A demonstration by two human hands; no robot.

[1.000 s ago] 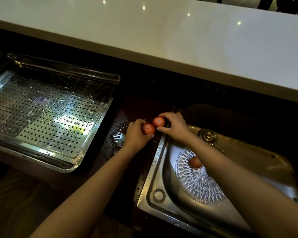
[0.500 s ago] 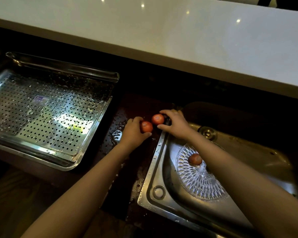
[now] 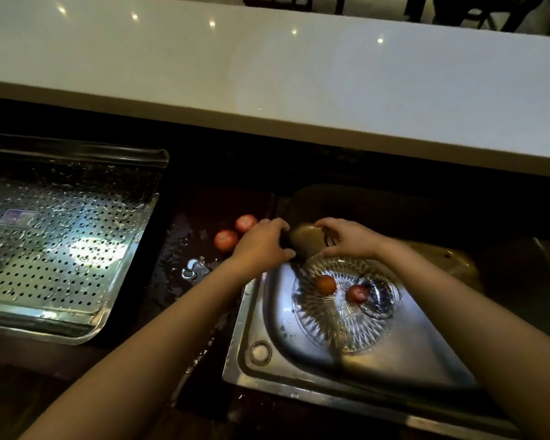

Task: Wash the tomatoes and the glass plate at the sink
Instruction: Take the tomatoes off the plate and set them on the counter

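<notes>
Left hand (image 3: pixel 262 246) and right hand (image 3: pixel 350 238) | both cupped, empty, at cut-glass round plate (image 3: pixel 343 315) rim | advice: grip both edges firmly; two small red tomatoes (image 3: pixel 326 285) could roll.

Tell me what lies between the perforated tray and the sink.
In the head view, two tomatoes on the wet dark counter lie between the tray and the sink.

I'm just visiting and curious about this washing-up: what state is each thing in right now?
Counter tomatoes: two, lying loose on the wet dark counter, not held.
Plate tomatoes: two, resting on the plate.
Glass plate: in the sink, tilted.
Sink: wet; running water cannot be made out.
Tray: perforated, wet with droplets.
Left hand: empty, at the sink's edge.
Right hand: at the plate's far rim; grip unclear.
</notes>
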